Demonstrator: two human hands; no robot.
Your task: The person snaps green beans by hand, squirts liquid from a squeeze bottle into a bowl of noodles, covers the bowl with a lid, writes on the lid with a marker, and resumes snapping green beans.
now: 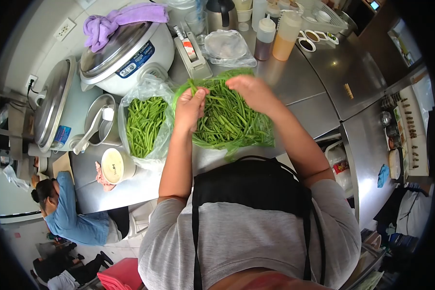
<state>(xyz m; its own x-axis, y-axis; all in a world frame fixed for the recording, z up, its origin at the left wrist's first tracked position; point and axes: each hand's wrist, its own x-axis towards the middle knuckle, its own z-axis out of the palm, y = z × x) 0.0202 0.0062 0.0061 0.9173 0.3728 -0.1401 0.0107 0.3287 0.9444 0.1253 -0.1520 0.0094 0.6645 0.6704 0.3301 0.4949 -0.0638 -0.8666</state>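
L hand (192, 107) pinches beans (193, 87); R hand (255, 93) wide. Green bag (232, 152): lots left; clear bag (155, 87) at its 9 o'clock: short pcs (146, 123), prob. done.

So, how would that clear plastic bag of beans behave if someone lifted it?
The clear plastic bag would probably sag and shift, since its walls look thin and crumpled. It may feel fairly weighty, as many green bean pieces fill it. With its mouth open, some might spill if it tipped.
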